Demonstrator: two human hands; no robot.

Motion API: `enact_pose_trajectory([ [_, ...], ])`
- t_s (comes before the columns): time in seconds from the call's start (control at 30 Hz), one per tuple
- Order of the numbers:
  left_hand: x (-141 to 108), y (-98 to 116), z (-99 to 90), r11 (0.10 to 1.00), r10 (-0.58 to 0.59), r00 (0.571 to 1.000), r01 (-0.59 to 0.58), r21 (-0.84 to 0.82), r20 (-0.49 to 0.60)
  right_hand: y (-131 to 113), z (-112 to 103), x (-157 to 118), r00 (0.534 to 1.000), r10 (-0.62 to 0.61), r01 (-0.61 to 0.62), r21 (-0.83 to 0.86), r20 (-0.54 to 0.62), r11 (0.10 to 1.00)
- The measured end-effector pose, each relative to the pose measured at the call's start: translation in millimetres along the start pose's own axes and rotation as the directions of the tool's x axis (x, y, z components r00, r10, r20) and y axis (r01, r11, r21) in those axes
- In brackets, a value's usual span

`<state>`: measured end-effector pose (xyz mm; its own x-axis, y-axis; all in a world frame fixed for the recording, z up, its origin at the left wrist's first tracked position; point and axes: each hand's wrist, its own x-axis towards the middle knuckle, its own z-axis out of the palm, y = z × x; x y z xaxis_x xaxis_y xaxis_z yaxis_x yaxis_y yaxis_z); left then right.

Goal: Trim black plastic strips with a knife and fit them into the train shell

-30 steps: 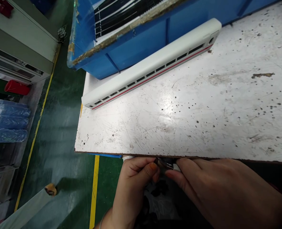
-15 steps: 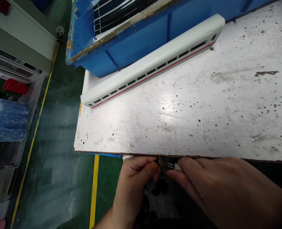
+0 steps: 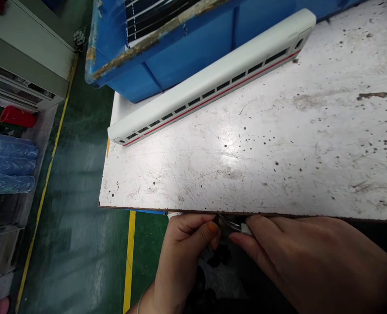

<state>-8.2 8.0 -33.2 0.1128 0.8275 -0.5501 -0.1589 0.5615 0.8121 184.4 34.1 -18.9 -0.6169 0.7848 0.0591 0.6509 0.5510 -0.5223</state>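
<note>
Fingers of both hands [image 3: 206, 231] pinching a shiny metal piece [image 3: 232, 224] below the scuffed white tabletop [image 3: 193, 183]

Our workbench [image 3: 246, 174] | white board top, scratched, flecked with dark spots, one brown smear | on it, we see a white model train body [image 3: 209, 76], red stripe, black windows, lying slantwise near the far edge | a blue plastic crate [image 3: 183, 52] just behind it | green floor [image 3: 72, 257] below, yellow-lined
</note>
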Motion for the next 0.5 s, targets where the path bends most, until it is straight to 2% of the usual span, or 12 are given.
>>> enact_pose_trajectory([
  [0.37,0.2,-1.2,1.1,1.0,0.001,1.0,-0.001,-0.027,0.012,3.6,0.5,-0.6,0.997,-0.082,0.082,0.003,0.017,0.997],
  [0.5,0.6,-0.5,0.8,1.0,0.0,1.0,0.0,-0.018,0.008,2.2,3.6,-2.4,0.999,-0.046,0.046,-0.026,-0.003,0.999],
])
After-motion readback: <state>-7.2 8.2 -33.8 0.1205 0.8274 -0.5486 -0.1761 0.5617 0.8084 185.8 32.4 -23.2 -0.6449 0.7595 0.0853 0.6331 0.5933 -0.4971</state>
